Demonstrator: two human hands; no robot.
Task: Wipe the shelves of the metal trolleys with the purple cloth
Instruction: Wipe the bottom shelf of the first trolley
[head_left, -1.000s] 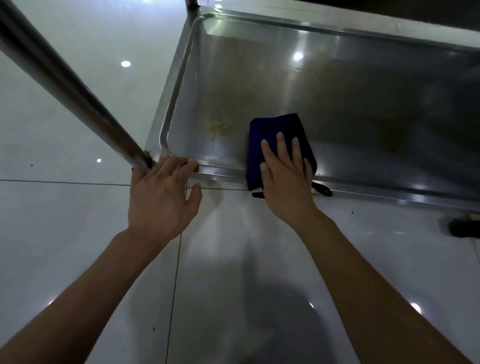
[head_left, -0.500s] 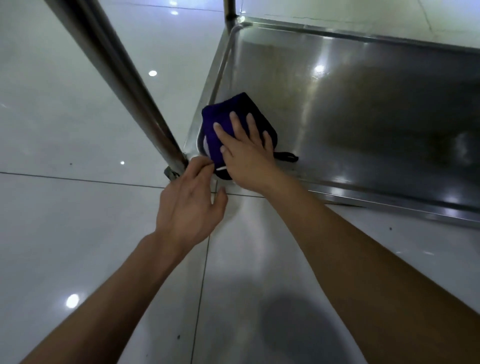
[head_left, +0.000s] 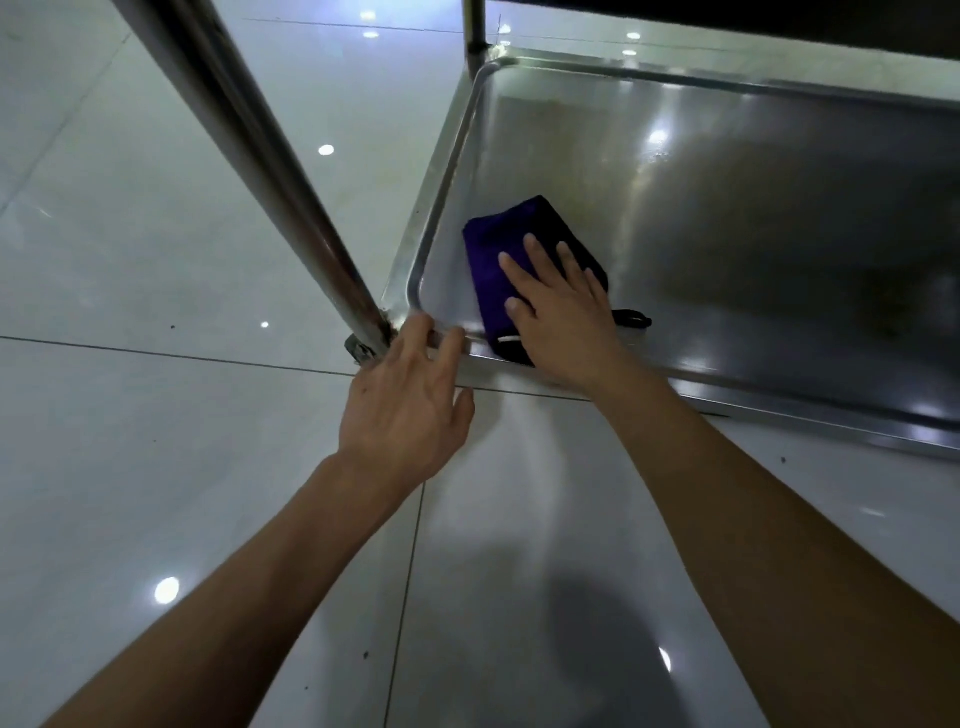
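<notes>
- Right hand (head_left: 563, 317): I see it laid palm-down on the purple cloth (head_left: 498, 260), fingers straight and slightly spread, pressing the cloth flat. Nothing is gripped; the hand is released and bearing down.
- Purple cloth: folded into a compact pad, lying on the bottom shelf (head_left: 727, 218) of the metal trolley, near the shelf's front-left corner. Its near end rides up on the front rim (head_left: 779, 384); its left edge sits just beside the left rim, apart from it.
- A small white tag shows at the cloth's near end, and a black loop (head_left: 631, 318) sticks out to the right of my hand, resting on the shelf.
- Left hand (head_left: 408, 402): fingers curled over the front rim at the corner, clasping it, right beside the base of the near upright post (head_left: 270, 171). The thumb stands away from the rim, over the floor.
- Bottom shelf: stainless tray with a raised lip, reflecting ceiling lights. A second post (head_left: 474, 31) rises at its far-left corner.
- Floor (head_left: 156, 441): glossy pale tiles with dark grout lines and a few dark specks. A shadow falls between my forearms.
</notes>
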